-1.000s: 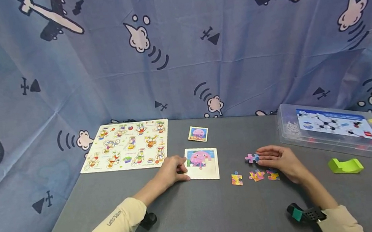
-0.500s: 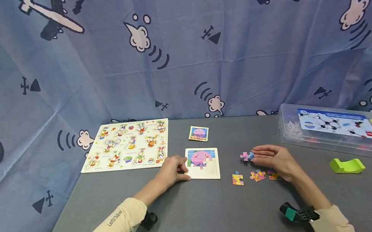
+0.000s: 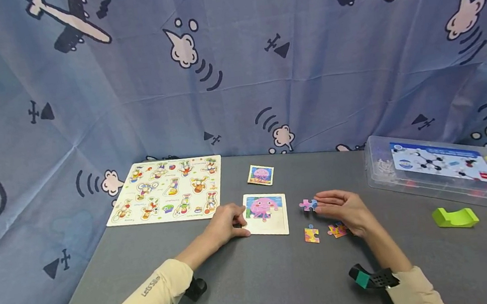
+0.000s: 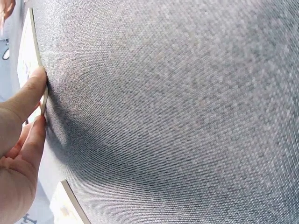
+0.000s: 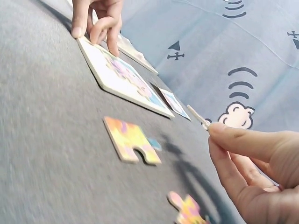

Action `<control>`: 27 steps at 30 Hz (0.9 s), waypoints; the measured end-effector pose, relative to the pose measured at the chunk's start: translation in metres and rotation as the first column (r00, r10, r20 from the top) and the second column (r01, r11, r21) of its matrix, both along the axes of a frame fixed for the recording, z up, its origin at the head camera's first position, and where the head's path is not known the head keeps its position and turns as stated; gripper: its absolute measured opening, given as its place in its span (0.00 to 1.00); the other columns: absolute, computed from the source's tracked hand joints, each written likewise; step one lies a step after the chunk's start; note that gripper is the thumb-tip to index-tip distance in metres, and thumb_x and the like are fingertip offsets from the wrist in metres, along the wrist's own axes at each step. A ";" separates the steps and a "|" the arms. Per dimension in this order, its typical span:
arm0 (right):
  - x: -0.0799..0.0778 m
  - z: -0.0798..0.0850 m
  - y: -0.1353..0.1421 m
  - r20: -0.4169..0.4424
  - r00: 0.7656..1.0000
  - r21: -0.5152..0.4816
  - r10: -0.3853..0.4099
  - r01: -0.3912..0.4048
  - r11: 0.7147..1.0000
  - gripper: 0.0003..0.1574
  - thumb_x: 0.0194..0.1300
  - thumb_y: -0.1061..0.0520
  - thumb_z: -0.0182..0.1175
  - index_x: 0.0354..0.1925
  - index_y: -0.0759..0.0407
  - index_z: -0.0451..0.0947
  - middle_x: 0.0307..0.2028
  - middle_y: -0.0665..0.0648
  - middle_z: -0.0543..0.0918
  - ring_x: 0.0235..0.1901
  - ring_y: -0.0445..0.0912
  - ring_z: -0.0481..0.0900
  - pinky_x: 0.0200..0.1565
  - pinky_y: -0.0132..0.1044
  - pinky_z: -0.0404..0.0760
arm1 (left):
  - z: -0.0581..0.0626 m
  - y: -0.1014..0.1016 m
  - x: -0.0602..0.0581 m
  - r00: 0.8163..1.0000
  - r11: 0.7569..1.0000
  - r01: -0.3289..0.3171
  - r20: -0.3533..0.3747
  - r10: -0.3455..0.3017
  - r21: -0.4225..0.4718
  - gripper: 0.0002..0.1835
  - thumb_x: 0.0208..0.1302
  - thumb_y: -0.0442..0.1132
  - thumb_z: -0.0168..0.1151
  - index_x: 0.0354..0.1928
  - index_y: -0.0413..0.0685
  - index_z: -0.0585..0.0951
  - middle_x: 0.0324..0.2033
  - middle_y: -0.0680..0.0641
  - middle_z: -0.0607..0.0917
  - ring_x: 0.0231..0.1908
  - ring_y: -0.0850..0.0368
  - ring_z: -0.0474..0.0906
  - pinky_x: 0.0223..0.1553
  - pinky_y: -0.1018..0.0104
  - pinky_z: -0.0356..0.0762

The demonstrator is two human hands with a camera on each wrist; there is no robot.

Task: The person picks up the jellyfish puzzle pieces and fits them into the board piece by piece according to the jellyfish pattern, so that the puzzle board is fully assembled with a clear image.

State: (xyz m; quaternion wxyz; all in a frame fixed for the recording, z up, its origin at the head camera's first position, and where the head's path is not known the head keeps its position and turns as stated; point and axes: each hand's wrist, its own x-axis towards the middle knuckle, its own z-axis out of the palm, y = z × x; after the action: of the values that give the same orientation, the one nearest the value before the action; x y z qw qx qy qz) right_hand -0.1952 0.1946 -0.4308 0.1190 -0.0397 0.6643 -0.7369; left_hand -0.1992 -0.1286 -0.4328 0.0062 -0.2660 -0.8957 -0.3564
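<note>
My left hand holds the left edge of a puzzle board, thumb at the near corner and curled fingers farther along. A pink octopus picture partly fills the board, with bare cream in its lower part. To the board's right, my right hand pinches a pink and blue puzzle piece between thumb and fingertips. The right wrist view shows this piece edge-on, raised off the table. Below it lie a yellow puzzle piece and an orange-pink puzzle piece, the latter partly under the right hand.
A small octopus picture card lies behind the board. At the left is a large white puzzle board with cartoon figures. A clear plastic box and a green curved block sit at the right. A patterned curtain hangs behind the table.
My right hand has moved left toward the octopus board, carrying the pink and blue puzzle piece. It now covers the rightmost loose piece. The left hand has stayed at the board's edge.
</note>
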 end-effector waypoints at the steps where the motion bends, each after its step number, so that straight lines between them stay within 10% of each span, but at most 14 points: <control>1: 0.000 0.000 -0.002 0.002 1.000 0.009 -0.004 0.004 1.000 0.28 0.55 0.74 0.65 0.55 0.77 0.70 0.41 0.49 0.86 0.43 0.38 0.83 0.44 0.34 0.80 | 0.000 0.000 0.000 1.000 1.000 0.000 -0.001 0.000 0.001 0.13 0.40 0.33 0.79 0.20 0.39 0.80 0.35 0.39 0.84 0.49 0.44 0.81 0.38 0.65 0.78; 27: -0.005 -0.012 -0.068 -0.017 0.999 0.039 -0.041 0.041 0.998 0.29 0.53 0.77 0.64 0.54 0.84 0.68 0.45 0.67 0.83 0.38 0.40 0.85 0.40 0.33 0.81 | 0.001 0.001 0.001 1.000 1.000 -0.009 -0.013 0.008 -0.021 0.12 0.40 0.33 0.79 0.21 0.39 0.81 0.38 0.38 0.84 0.48 0.44 0.81 0.36 0.67 0.77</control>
State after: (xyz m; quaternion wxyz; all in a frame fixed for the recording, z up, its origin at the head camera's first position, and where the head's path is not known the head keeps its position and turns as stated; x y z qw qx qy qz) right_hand -0.2004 0.1262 -0.4425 0.0992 -0.0298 0.6805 -0.7254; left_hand -0.1978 -0.1277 -0.4315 0.0105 -0.2645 -0.9005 -0.3451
